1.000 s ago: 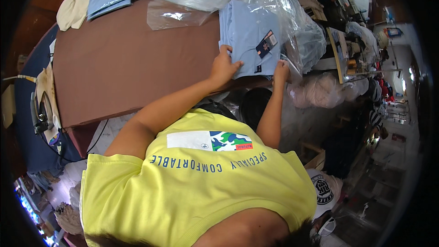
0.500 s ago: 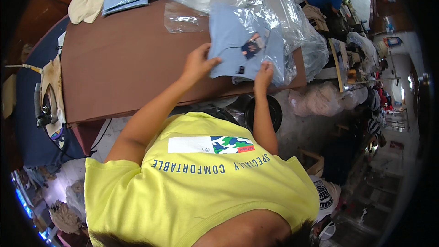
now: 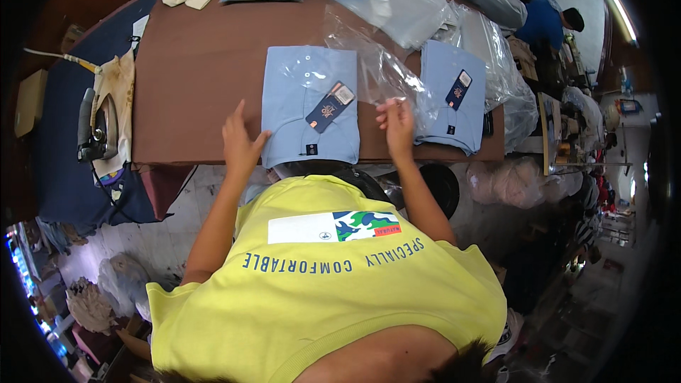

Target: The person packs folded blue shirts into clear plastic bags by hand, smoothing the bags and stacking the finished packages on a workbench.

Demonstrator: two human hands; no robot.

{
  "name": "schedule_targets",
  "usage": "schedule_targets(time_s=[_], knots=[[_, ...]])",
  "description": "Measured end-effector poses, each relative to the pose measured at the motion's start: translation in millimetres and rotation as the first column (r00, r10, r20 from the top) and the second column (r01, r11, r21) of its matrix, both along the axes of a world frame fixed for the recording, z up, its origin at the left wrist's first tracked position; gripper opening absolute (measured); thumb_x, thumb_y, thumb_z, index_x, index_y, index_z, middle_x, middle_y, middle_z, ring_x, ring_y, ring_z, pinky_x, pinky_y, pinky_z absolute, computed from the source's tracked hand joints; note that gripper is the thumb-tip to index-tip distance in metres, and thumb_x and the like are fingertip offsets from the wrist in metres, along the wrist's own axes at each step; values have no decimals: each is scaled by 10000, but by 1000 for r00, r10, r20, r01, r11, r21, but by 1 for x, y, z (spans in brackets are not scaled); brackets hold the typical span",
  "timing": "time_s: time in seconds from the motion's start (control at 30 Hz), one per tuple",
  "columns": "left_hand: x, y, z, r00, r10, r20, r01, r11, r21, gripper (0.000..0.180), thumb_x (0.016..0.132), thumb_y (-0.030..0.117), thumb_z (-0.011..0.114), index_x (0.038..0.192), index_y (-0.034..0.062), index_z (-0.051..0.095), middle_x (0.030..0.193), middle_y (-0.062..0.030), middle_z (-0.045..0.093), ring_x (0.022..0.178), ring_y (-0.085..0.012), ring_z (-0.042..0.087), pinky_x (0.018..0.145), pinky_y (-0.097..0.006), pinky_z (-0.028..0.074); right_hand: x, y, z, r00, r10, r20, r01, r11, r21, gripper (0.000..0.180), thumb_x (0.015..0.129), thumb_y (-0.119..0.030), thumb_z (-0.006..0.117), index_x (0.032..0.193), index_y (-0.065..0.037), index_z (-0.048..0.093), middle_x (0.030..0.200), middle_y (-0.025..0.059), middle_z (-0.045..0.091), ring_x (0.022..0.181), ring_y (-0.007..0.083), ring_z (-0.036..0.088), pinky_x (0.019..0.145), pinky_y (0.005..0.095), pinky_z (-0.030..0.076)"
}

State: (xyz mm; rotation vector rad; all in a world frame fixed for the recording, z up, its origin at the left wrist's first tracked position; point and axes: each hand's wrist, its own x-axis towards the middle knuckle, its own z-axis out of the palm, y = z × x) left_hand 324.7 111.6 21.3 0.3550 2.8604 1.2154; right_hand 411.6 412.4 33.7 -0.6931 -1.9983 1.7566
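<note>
2 hands: L hand point(image 3: 242, 143) spread, thumb by near shirt point(image 3: 281, 103), touch unclear; R hand point(image 3: 398, 126) curled at clear bag point(image 3: 383, 69), can't tell if pinching.
Near shirt: folded, blue, flat on brown table point(image 3: 191, 85) btwn hands, hem at front edge; a tug twd body cd slide it off.
Hang tag: dark tag point(image 3: 330, 108) slanted atop near shirt, thin string looped loose; cd snag on plastic or fingers & drag folds askew.
Clear bag: filmy, loose; cd cling, crease or tear if yanked by one edge.
2nd shirt: folded second shirt point(image 3: 435, 89) R of R hand, also nr front edge; stray R forearm cd bump it crooked.
</note>
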Motion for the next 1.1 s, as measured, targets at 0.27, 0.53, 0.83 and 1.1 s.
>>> schedule_targets(time_s=[0.27, 0.53, 0.83, 1.1], knots=[[-46, 116, 43, 739, -470, -483, 602, 783, 159, 760, 714, 143, 746, 1367, 137, 357, 1311, -160, 460, 1220, -378, 428, 989, -457, 372, -57, -46, 133, 986, 61, -153, -44, 992, 115, 160, 921, -165, 553, 905, -7, 545, 711, 60, 637, 628, 88, 615, 539, 188, 466], [-100, 123, 27, 701, -599, 387, -37, 511, 859, 350, 856, 30, 523, 1191, 27, 422, 862, -84, 620, 798, -168, 634, 741, -337, 548, -188, -6, 140, 953, 303, -27, -217, 740, 637, 237, 874, -169, 576, 1056, -18, 573, 1029, 165, 622, 954, 280, 605, 815, 365, 469], [-175, 86, -13, 626, -520, 582, -392, 435, 810, 430, 861, 17, 519, 1220, 47, 285, 989, -178, 543, 921, -318, 616, 804, -491, 553, -235, 18, 65, 826, 561, -43, 167, -171, 971, 230, 801, -234, 620, 1001, -122, 610, 1053, 77, 618, 973, 278, 586, 821, 376, 457], [-212, 78, -29, 575, -570, 587, -457, 370, 809, 280, 870, -41, 496, 1093, 68, 367, 1056, -182, 552, 996, -306, 612, 797, -424, 580, -203, 52, -26, 875, 12, 485, -296, 806, 513, 565, 787, -552, 606, 1011, -35, 621, 981, 154, 610, 951, 302, 578, 869, 398, 447]])
